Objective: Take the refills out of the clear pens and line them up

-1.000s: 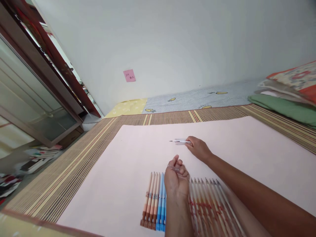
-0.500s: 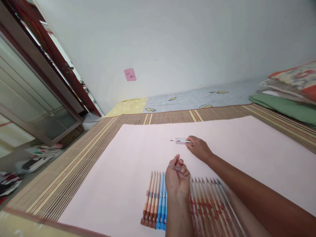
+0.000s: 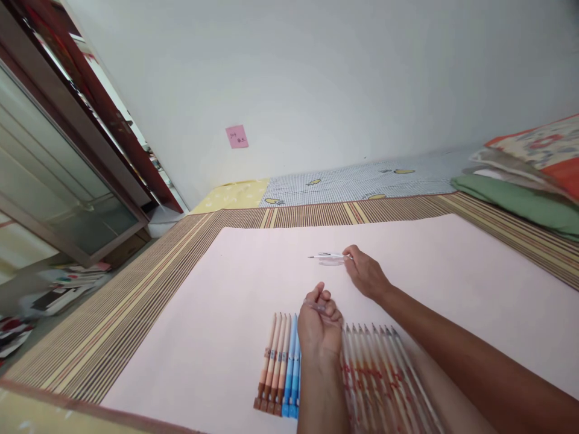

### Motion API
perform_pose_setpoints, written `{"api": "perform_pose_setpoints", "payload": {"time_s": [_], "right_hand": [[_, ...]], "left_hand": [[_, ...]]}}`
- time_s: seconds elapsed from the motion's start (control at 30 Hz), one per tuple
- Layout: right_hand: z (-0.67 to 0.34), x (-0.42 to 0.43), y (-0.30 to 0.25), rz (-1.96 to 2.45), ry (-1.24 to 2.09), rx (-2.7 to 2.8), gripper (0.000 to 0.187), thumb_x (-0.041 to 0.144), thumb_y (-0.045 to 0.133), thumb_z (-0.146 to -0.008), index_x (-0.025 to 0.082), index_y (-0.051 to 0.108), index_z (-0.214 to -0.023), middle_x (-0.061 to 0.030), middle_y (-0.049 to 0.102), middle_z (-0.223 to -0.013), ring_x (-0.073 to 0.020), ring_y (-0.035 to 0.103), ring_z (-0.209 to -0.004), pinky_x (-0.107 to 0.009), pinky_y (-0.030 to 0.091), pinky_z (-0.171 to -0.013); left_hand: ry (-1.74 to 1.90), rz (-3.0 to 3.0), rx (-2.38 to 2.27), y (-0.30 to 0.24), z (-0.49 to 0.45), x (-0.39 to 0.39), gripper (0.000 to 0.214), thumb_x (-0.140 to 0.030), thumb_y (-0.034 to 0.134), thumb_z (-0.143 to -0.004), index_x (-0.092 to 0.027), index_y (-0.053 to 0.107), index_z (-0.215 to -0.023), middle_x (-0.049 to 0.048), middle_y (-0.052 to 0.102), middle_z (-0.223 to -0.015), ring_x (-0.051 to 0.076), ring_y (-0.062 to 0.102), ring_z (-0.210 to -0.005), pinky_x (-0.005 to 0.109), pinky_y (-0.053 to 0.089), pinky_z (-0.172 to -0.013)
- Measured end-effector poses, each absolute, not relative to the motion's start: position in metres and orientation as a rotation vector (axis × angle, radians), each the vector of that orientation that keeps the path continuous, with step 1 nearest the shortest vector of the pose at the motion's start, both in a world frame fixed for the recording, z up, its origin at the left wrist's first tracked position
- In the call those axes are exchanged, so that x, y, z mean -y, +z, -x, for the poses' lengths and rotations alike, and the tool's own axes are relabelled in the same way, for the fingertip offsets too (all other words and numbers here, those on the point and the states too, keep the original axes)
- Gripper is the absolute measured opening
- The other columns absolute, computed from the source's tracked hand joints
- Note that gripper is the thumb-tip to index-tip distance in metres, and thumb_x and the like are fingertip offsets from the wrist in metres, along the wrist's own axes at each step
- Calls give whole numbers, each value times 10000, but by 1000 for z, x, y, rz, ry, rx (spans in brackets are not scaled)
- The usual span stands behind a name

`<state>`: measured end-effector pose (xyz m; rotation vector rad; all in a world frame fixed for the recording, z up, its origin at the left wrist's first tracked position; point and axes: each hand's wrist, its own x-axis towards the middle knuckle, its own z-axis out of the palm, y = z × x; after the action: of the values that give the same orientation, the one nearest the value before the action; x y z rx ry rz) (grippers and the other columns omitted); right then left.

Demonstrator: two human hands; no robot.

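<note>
the left hand (image 3: 322, 319) is turned palm up, fingers curled inward, the left forearm (image 3: 322, 392) rising from the lower edge. farther forward, the right hand (image 3: 367, 272) pinches, the right forearm (image 3: 452, 340) slanting in from the right.

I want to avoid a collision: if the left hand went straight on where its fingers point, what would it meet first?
Probably the slim pen parts held by the right hand, though depth is unclear.

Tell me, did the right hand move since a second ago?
Yes, a tiny bit: the right hand has shifted rightward in the picture, farther from the far left corner of the pink sheet.
</note>
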<state>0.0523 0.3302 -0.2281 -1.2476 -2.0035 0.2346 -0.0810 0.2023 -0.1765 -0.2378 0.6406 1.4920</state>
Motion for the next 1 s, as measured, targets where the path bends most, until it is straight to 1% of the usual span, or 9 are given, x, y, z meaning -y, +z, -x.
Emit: {"api": "perform_pose_setpoints", "payload": {"time_s": [0.07,0.23,0.37,0.53,0.8,0.9,1.0], "right_hand": [[-51,-326,-226,1208,237,2050,190,280,360,-980,210,535,-950,-34,634,-805,-199,581,-727,-304,395,-702],[-37,-316,-226,1111,102,2205,135,198,425,-961,194,552,-913,-68,628,-922,-215,558,-842,-324,370,-768],[-31,-311,-228,1108,-55,2264,128,182,511,-946,194,586,-843,-64,612,-914,-227,530,-882,-340,323,-768],[-32,-315,-234,1169,-111,2263,128,189,573,-930,194,595,-804,-52,619,-873,-225,518,-871,-343,298,-761],[-28,-326,-235,1142,-70,2275,135,169,529,-910,196,547,-778,-60,626,-841,-217,526,-823,-329,304,-742],[-34,-329,-232,1165,4,2163,95,136,494,-867,199,544,-816,-60,630,-848,-214,543,-815,-326,329,-745],[-48,-331,-230,1222,85,2017,132,110,464,-819,201,554,-844,-54,635,-854,-204,558,-793,-315,356,-730]], "left_hand": [[1495,237,-647,-176,81,-202,121,-104,492,-919,-129,582,-842,-22,497,-611,52,315,-390,161,194,-387],[1491,230,-645,-178,82,-202,110,-107,498,-912,-127,583,-844,-23,497,-615,53,312,-389,165,196,-381],[1494,226,-645,-177,82,-202,113,-95,496,-904,-128,579,-835,-26,492,-615,50,309,-390,163,193,-384],[1501,209,-652,-178,82,-202,127,-92,484,-909,-122,591,-850,-21,495,-620,48,315,-393,159,199,-387],[1499,220,-640,-177,81,-202,113,-99,497,-904,-123,590,-844,-22,493,-614,45,306,-390,155,197,-386],[1487,227,-636,-176,81,-202,101,-99,507,-897,-129,582,-837,-25,491,-609,49,310,-385,159,196,-381],[1484,194,-654,-177,81,-203,84,-114,526,-890,-136,567,-820,-31,483,-611,50,313,-382,164,193,-381]]}}
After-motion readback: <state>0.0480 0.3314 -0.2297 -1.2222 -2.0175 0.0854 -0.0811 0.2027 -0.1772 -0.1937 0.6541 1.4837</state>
